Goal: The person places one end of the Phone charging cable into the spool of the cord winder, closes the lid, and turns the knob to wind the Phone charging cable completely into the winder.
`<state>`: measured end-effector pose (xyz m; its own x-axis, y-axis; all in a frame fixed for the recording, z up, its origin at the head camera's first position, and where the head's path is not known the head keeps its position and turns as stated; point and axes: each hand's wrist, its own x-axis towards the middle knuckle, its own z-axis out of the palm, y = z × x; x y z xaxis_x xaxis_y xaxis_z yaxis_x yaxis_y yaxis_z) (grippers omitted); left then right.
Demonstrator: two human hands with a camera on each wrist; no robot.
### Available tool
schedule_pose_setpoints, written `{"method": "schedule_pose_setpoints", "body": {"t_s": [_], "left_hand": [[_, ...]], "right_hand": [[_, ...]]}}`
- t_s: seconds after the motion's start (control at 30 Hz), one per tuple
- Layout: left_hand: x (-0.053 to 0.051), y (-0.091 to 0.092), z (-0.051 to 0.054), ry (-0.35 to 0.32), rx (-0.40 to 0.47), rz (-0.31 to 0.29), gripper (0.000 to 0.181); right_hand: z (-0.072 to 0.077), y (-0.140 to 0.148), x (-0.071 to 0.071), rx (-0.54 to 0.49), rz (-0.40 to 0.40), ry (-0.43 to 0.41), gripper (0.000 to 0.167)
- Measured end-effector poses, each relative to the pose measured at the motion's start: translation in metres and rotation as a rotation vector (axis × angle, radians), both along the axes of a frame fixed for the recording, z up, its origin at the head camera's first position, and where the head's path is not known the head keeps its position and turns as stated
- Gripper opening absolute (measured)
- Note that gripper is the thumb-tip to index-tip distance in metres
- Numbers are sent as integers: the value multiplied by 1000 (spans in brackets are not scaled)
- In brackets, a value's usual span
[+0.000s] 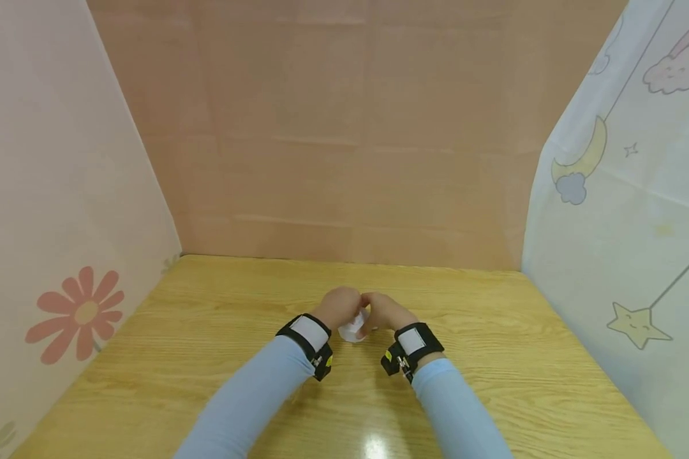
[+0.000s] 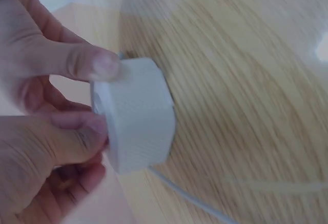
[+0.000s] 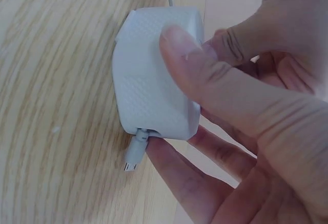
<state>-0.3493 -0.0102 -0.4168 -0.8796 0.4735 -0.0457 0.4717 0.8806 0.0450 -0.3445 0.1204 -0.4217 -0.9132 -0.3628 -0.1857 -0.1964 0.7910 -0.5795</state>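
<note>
A white, many-sided cable winder (image 1: 351, 331) is held just above the tabletop between both hands. My right hand (image 1: 389, 311) grips it, the thumb (image 3: 187, 62) lying across its textured side and the other fingers behind and under it. My left hand (image 1: 339, 307) has its curled thumb and fingers at the winder's upper face, pinching there; in the left wrist view the thumb tip (image 2: 93, 134) meets that face. From the right end sticks a small micro-USB plug (image 3: 135, 153). A thin white cable (image 2: 192, 197) runs out of the left end.
The wood-grain table (image 1: 218, 299) spreads around the hands. A brown paper-like wall (image 1: 350, 127) closes off the back. Printed sheets hang at the left (image 1: 51, 159) and right (image 1: 620, 242). Black wrist bands with small cameras sit on both wrists.
</note>
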Motion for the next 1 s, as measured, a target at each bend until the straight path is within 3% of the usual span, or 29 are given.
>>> {"method": "schedule_pose_setpoints", "body": {"t_s": [0.1,0.2,0.37,0.53,0.63,0.77,0.9,1.0], "left_hand": [[-2,-1,-1,47,-66,-95,13],[-4,-4,-4,134,-127,-248,10],[-9,-13,-11,362,-216,-531,11],[-13,-22,-19,562,-304,-689,14],[-14,-26,-22,598,-316,-730,15],[-13,-30,-27,571,-282,-731,19],[-11,-29,-28,542,-249,-684,18],[-10,-26,-28,450,-182,-616,13]], "right_hand": [[1,0,-1,0,-5,-10,71],[1,0,-2,14,-7,-15,77],[2,1,-4,22,-1,-26,81],[0,0,-5,1,22,-23,73],[-2,-1,-4,-2,24,-24,65],[-4,-3,-4,10,38,-25,61],[-4,-4,-3,22,21,-26,72],[-2,-3,-3,38,-8,-27,80]]}}
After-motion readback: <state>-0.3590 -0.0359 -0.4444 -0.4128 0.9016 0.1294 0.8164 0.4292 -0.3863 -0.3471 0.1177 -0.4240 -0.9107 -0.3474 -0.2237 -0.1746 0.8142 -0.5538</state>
